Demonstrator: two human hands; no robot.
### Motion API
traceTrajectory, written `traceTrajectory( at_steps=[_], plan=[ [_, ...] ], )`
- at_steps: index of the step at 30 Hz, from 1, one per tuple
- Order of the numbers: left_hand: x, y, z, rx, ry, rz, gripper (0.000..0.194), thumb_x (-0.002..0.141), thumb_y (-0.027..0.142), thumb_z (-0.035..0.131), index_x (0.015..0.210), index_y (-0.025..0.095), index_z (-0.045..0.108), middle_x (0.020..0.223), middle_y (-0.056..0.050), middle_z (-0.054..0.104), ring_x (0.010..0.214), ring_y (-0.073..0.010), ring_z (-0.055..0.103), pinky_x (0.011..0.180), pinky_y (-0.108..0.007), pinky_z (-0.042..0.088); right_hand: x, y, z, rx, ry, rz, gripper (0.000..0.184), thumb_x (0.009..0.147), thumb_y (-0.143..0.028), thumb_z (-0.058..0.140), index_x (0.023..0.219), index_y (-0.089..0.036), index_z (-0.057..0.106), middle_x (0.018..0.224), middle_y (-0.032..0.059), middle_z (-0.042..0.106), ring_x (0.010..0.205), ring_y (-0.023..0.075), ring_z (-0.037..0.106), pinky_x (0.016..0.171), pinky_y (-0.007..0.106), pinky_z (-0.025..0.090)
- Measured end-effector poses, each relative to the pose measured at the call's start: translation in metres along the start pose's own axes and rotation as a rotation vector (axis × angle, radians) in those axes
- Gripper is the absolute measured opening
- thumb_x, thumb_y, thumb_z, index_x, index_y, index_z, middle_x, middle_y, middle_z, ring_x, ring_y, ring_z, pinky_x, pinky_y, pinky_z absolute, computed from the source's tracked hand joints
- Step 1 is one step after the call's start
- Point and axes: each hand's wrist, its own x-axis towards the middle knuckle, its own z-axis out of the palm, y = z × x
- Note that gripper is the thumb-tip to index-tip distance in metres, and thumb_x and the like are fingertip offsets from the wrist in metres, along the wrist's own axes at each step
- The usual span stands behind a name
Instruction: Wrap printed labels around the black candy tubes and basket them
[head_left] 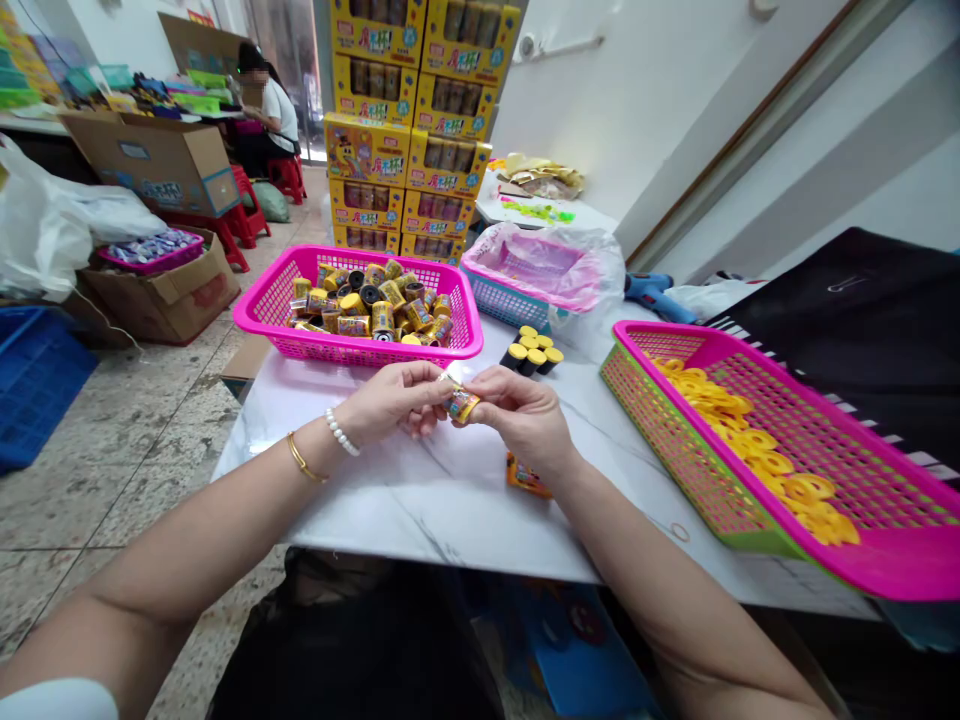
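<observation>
My left hand (pixel 401 400) and my right hand (pixel 525 410) meet over the white table, fingers pinched on a small yellow printed label (pixel 463 404). Whitish material shows at its upper end; whether the label is around a small cylinder I cannot tell. Partly hidden by my right wrist, an orange printed stack (pixel 527 476) lies on the tabletop. Just beyond my hands stand several black cylinders with yellow tops (pixel 532 352). A pink basket (pixel 259 318) behind my left hand holds many small yellow-labelled cylinders (pixel 382 318), some showing black ends.
On the right, a pink-and-green basket (pixel 675 470) contains yellow rings (pixel 750 440). A plastic-lined basket (pixel 517 300) and a blue tool (pixel 660 295) sit farther back. Yellow boxes (pixel 409 150) are stacked behind the table (pixel 420 500). A person (pixel 274 110) sits at the far left.
</observation>
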Motion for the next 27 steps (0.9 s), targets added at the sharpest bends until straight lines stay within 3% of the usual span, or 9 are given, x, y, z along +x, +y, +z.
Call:
traceTrajectory(
  at_steps=[3,7,12,14,18,22,24,27],
  plan=[
    [0.001,0.000,-0.001,-0.026,-0.014,-0.006,0.052,0.070,0.057,0.083,0.093,0.014,0.064,0.062,0.000,0.064,0.036,-0.0067,0.049,0.033,-0.018,0.030,-0.003,0.001,0.004,0.012,0.018,-0.021,0.022,0.072,-0.034,0.089,0.090,-0.026,0.079,0.087,-0.0004,0.069,0.069,0.0155,0.072,0.063,0.036,0.068],
    [0.003,-0.002,0.003,-0.007,0.058,-0.125,0.055,0.076,0.067,0.073,0.067,0.014,0.058,0.047,0.001,0.055,0.028,-0.0058,0.039,0.028,-0.019,0.020,-0.008,-0.003,0.011,-0.098,0.012,-0.100,0.019,0.079,-0.026,0.084,0.097,-0.028,0.080,0.100,0.0014,0.067,0.075,0.0152,0.073,0.067,0.037,0.070],
    [0.002,-0.001,0.010,-0.166,0.056,-0.224,0.056,0.079,0.067,0.070,0.069,0.012,0.063,0.046,0.001,0.055,0.026,-0.0048,0.036,0.026,-0.019,0.019,-0.012,-0.002,0.013,-0.182,0.045,-0.195,0.008,0.082,-0.023,0.080,0.088,-0.028,0.080,0.102,0.0017,0.064,0.074,0.0145,0.073,0.065,0.036,0.071],
    [0.002,0.000,0.011,-0.194,0.071,-0.241,0.054,0.081,0.063,0.070,0.068,0.011,0.063,0.046,0.000,0.055,0.026,-0.0051,0.037,0.027,-0.018,0.019,-0.011,0.000,0.011,-0.209,0.008,-0.176,0.016,0.084,-0.027,0.079,0.099,-0.029,0.079,0.109,0.0026,0.064,0.073,0.0137,0.073,0.066,0.035,0.070],
    [0.003,-0.002,0.008,-0.204,0.100,-0.248,0.054,0.087,0.059,0.066,0.067,0.009,0.065,0.048,-0.001,0.057,0.027,-0.0057,0.040,0.028,-0.018,0.022,-0.006,-0.001,0.012,-0.342,-0.074,-0.169,0.055,0.078,-0.032,0.085,0.129,-0.033,0.067,0.122,0.0051,0.062,0.077,0.0125,0.073,0.071,0.030,0.067],
    [0.006,-0.004,0.004,-0.163,0.182,-0.216,0.060,0.081,0.066,0.068,0.061,0.010,0.062,0.047,-0.003,0.057,0.027,-0.0070,0.042,0.028,-0.018,0.024,-0.003,0.000,0.022,-0.579,0.020,-0.185,0.043,0.082,-0.033,0.078,0.123,-0.026,0.069,0.112,0.0062,0.067,0.076,0.0123,0.070,0.064,0.025,0.064],
    [0.007,-0.003,0.002,-0.166,0.237,-0.178,0.061,0.080,0.069,0.066,0.069,0.009,0.065,0.051,-0.004,0.061,0.029,-0.0087,0.047,0.029,-0.018,0.029,-0.001,0.001,0.024,-0.618,0.070,-0.161,0.040,0.084,-0.032,0.075,0.123,-0.025,0.068,0.108,0.0058,0.070,0.076,0.0134,0.070,0.063,0.026,0.063],
    [0.007,0.000,-0.002,-0.234,0.227,-0.114,0.059,0.082,0.068,0.065,0.092,0.009,0.069,0.063,-0.008,0.069,0.034,-0.0104,0.052,0.032,-0.019,0.037,0.002,0.001,0.021,-0.486,0.122,-0.084,0.040,0.082,-0.033,0.075,0.120,-0.024,0.066,0.110,0.0066,0.071,0.084,0.0173,0.073,0.072,0.032,0.065]
  ],
)
